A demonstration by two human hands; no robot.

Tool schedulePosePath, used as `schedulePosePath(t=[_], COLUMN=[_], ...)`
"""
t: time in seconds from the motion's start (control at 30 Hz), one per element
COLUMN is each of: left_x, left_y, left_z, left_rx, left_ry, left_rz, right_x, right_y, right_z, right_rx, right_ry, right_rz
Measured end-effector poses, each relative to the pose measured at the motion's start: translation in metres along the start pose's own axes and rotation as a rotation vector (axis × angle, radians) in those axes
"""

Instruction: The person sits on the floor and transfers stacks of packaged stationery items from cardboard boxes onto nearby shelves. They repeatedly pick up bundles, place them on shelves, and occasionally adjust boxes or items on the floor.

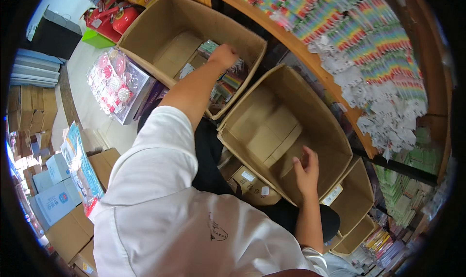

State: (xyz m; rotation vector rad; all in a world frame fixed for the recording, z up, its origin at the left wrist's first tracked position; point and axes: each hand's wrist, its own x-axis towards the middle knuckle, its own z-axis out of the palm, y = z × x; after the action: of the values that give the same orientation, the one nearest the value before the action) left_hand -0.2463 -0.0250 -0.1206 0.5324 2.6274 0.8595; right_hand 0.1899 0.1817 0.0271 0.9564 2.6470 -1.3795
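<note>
Packets: the flat, slim packs [225, 90] under your left hand show mixed green, dark and reddish colours with shiny, clear-looking wrapping; they lie in a loose, overlapping heap at several angles.
Packets' place: inside the far-left carton [194, 17], along its right side, with its brown cardboard base bare on the left; a pale piece [186, 71] lies at the heap's left edge.
Your left hand [224, 57]: it reaches into that carton, over the packets, with the fingers bent downward; you cannot tell from here whether they pinch a pack.
Your right hand [307, 170]: it hangs over the near-right carton [272, 136], thumb apart from the loosely curved fingers, with nothing visible between them.
Hidden: your left forearm and hand cover part of the heap, so its full extent and your left fingertips are hard to make out.
Cut off: your right carton's wall blocks part of another carton [357, 194] at the right.
Blurred: print on the packs is too small to tell.
</note>
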Motion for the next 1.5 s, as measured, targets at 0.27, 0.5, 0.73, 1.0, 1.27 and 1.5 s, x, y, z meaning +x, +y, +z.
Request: schedulePosePath(t=[0.27,0.5,0.73,1.0,1.27,1.5], left_x=[0.002,0.063,0.092,0.102,0.095,0.08], left_y=[-0.058,-0.068,-0.088,-0.097,-0.09,-0.095], left_z=[0.03,0.056,0.088,0.09,0.023,-0.032], left_rx=[0.641,0.981,1.03,0.952,1.08,0.522], left_ry=[-0.53,-0.652,-0.509,-0.475,-0.61,-1.089], left_rz=[-0.251,0.085,0.132,0.073,0.315,0.142], right_x=[0.198,0.288,0.289,0.295,0.293,0.298], right_y=[-0.044,0.005,-0.01,-0.021,-0.006,-0.015], right_z=[0.024,0.026,0.028,0.027,0.026,0.029], right_rx=[-0.564,-0.727,-0.644,-0.671,-0.811,-0.65], right_ry=[0.037,-0.162,-0.202,-0.237,-0.151,-0.236], right_rz=[-0.335,-0.082,-0.083,-0.043,-0.16,0.011])
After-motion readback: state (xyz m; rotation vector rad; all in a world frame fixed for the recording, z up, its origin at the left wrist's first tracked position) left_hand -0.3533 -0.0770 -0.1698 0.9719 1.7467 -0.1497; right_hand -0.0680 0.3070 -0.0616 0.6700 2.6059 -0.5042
